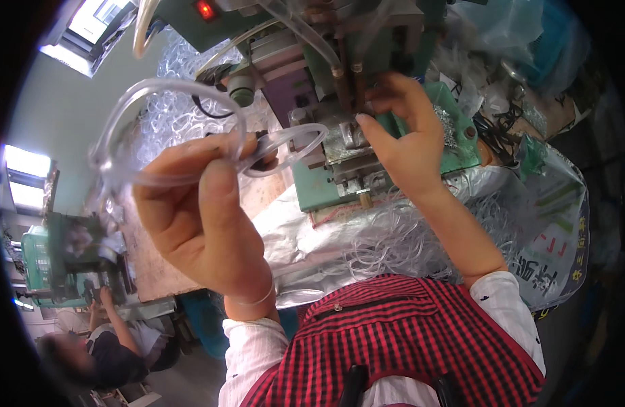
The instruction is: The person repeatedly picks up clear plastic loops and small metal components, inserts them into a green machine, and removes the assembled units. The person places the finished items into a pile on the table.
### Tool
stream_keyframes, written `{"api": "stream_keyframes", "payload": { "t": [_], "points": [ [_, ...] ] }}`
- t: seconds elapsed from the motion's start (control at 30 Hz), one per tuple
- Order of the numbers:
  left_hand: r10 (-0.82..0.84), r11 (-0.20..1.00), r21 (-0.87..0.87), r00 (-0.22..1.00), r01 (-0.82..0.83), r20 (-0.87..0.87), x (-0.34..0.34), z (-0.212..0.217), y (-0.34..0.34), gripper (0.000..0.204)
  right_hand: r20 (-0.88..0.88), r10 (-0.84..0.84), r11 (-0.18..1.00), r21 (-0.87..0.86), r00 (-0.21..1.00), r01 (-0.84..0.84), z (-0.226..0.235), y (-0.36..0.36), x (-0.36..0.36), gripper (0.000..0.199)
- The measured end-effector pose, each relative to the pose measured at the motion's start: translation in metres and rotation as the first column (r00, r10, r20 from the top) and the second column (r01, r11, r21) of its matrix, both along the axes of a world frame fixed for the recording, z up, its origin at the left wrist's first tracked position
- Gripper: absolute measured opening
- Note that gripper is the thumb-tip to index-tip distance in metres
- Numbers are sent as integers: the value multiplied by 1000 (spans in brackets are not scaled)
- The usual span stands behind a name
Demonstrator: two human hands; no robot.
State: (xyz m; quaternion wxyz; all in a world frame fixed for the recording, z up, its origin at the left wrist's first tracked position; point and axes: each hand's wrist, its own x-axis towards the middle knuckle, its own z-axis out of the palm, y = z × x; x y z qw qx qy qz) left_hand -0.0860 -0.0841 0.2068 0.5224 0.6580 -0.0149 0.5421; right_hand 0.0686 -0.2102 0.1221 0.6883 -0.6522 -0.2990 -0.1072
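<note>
My left hand [207, 210] is closed, thumb against fingers, on a looped piece of clear plastic tubing [170, 85]. It is held up left of a green bench machine [314, 197]; a smaller loop of the tubing reaches toward the machine's metal fixture [350, 139]. At the right side of that fixture is my right hand [411, 132], its thumb and fingertips drawn close together beside the upright brass-coloured rods [342, 88]. Anything between those fingertips is too small or hidden to make out.
Heaps of clear tubing rings [180, 112] lie behind my left hand, with more tubing [400, 244] on the silvery sheet [292, 247] before me. Small metal parts [445, 122] sit on the machine's right side. A white printed sack [550, 251] is at right. Another person [116, 346] works at far left.
</note>
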Motion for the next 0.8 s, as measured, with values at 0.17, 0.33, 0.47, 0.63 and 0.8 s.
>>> {"api": "stream_keyframes", "payload": {
  "t": [0.17,0.33,0.47,0.63,0.8],
  "points": [
    [0,1000,19,996,1,-84,19,0,2,9,-380,105,994,62,919,-88,-18,-41,36,22],
    [51,998,-24,994,-54,-101,41,-16,22,5,-184,137,991,19,973,-136,0,-35,11,19],
    [58,984,-161,996,-69,-74,22,-39,6,7,-150,167,981,123,975,-149,-4,1,-6,37],
    [79,997,11,995,-79,-68,22,-12,10,8,-285,307,910,367,908,-192,-9,6,-11,52],
    [31,999,26,996,-29,-82,36,-11,27,13,-247,210,972,159,946,-174,-3,-1,-3,56]
  ]
}}
